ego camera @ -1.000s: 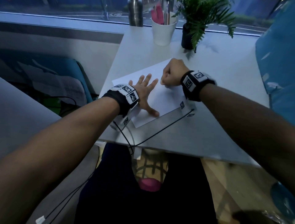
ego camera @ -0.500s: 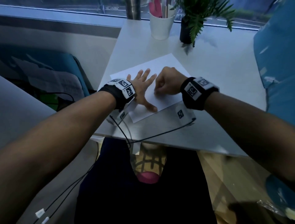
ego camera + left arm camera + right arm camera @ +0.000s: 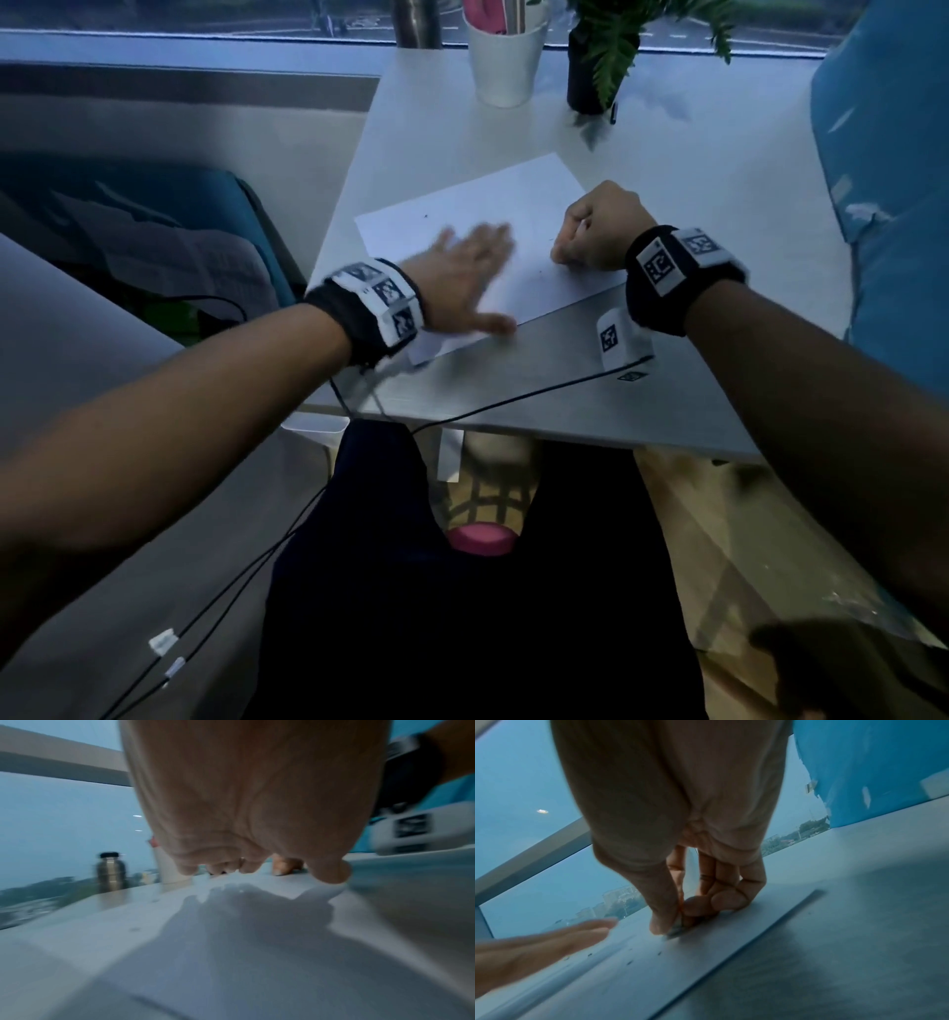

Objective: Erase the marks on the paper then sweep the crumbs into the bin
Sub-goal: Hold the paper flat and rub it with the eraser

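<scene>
Honestly, I see risk: left hand point(image 3: 464, 272) flat and blurred on the paper point(image 3: 518, 205) on the bench point(image 3: 693, 169), right hand point(image 3: 598, 228) pinching a barely visible eraser point(image 3: 677, 930), so a skewed sheet scatters crumbs point(image 3: 628, 962) bench-wide.

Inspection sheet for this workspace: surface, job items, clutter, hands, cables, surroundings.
Surface: white table, window side.
Job's things: paper flat near the front edge; dark crumbs scattered on it; eraser barely visible in the pinch; bin not identified.
Clutter: white cup, potted plant, steel bottle at the far edge.
Hands: left hand flat on the paper, blurred; right hand pinching at the sheet.
Cables: black cable across the table's front edge.
Surroundings: window, blue fabric at right.
</scene>
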Demonstrator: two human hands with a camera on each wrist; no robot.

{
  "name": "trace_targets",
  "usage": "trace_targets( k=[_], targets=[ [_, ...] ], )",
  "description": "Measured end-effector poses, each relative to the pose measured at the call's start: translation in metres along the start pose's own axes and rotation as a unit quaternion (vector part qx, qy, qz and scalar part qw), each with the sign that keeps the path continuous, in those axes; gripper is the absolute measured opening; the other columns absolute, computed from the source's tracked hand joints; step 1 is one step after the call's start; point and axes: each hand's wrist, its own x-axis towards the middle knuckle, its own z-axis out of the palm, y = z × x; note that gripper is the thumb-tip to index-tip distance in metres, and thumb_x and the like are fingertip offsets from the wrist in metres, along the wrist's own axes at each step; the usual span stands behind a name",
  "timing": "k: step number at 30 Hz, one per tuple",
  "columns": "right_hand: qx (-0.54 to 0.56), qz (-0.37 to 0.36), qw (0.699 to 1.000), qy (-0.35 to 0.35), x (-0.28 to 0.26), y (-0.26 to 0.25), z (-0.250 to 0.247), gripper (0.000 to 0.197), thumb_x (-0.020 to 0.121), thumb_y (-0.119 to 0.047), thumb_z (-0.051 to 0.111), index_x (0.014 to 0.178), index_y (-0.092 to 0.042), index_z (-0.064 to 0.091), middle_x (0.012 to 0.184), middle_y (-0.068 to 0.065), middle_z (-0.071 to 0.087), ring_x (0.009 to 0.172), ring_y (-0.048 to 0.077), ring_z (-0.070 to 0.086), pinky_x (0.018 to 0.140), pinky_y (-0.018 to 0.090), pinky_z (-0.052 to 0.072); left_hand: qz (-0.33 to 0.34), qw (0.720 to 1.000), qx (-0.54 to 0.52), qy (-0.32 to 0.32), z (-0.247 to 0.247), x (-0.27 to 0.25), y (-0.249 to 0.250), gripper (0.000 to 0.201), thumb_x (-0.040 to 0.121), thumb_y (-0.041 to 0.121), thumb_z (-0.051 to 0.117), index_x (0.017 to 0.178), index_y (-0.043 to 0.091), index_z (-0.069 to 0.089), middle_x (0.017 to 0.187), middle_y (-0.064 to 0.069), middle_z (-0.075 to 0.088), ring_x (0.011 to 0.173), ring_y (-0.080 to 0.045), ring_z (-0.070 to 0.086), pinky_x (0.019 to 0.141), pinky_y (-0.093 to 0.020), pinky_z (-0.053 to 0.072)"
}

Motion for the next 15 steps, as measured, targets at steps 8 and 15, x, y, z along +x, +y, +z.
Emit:
trace_targets(
  k=[8, 15],
  targets=[
    [-0.011, -0.001, 1.000, 0.002, 0.000, 0.003, 0.000, 0.011, 0.074, -0.017, 0.078, 0.082, -0.009, 0.077, 0.062, -0.012, 0.058, 0.079, 0.010, 0.056, 0.081, 0.021, 0.044, -0.020, 0.998, -0.055, -0.018, 0.012, 0.014, -0.014, 0.095, 0.083, 0.079, 0.028, 0.155, 0.029, -0.009, 0.162, 0.003, -0.017, 0.150, -0.022, -0.011, 0.118, -0.058, -0.002],
    [-0.111, -0.036, 0.993, -0.033, 0.007, -0.034, -0.003, 0.023, 0.074, -0.017, 0.079, 0.093, -0.004, 0.076, 0.092, 0.009, 0.072, 0.097, 0.023, 0.066, 0.087, 0.031, 0.054, -0.133, 0.985, -0.102, -0.045, -0.004, 0.014, -0.029, 0.132, 0.066, 0.084, 0.058, 0.155, 0.018, -0.013, 0.162, 0.002, -0.021, 0.149, -0.021, -0.015, 0.119, -0.055, -0.002]
  ],
)
